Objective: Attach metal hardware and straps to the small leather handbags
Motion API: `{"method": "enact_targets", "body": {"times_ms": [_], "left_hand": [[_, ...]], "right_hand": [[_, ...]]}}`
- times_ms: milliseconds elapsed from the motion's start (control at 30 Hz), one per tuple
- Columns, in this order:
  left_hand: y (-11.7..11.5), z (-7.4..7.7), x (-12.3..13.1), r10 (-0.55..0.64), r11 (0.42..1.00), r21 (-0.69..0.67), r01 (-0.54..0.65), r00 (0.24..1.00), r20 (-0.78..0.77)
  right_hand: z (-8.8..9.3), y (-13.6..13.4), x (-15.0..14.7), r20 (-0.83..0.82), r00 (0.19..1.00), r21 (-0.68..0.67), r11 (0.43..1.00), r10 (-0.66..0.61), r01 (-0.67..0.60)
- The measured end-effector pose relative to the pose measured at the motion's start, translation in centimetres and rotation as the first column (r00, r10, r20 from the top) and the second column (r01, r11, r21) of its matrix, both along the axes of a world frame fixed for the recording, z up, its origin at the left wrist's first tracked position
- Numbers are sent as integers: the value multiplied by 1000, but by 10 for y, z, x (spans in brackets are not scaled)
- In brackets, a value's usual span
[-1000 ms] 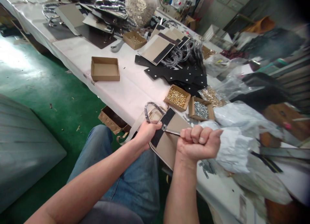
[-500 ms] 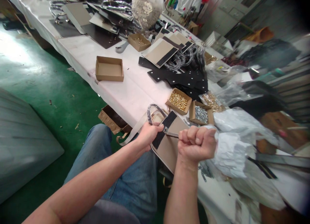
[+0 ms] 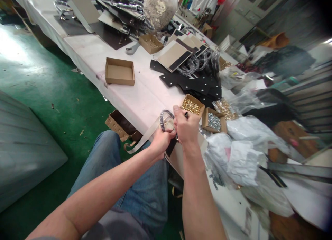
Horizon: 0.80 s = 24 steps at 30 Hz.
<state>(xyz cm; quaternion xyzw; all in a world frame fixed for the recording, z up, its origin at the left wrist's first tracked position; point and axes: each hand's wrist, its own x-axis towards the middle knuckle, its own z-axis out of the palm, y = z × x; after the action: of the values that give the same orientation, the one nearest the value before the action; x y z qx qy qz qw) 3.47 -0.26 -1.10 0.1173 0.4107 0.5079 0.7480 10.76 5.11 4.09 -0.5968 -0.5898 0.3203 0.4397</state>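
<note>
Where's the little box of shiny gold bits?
In the head view the gold box sits on the white table, just beyond the right hand, with the box of silver bits beside it.

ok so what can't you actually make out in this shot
All in the head view:
Tool in the right hand: only a dark tip shows, the fingers hide the rest.
Spot where the left hand grips the bag panel: covered by both hands.
Silver parts: too small to identify.
Things beyond the plastic wrapping, far right: blurred, upper corner dark.
</note>
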Motion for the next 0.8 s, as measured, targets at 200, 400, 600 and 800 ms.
{"method": "enact_targets", "body": {"times_ms": [200,400,600,800], "left_hand": [[1,-8,5,124,992,-34,-122,990,66],[3,-12,-2,19,999,-48,-19,1000,2],[1,-22,1,16,997,-75,-21,998,-65],[0,-10,-2,-7,998,-60,2,997,-78]], "right_hand": [[-10,24,-36,462,882,-170,985,92,-14],[8,1,18,-317,948,-96,995,0,-32],[-1,-45,79,-684,729,237,934,-34,266],[-7,-47,56,-692,721,252,930,-22,269]]}}
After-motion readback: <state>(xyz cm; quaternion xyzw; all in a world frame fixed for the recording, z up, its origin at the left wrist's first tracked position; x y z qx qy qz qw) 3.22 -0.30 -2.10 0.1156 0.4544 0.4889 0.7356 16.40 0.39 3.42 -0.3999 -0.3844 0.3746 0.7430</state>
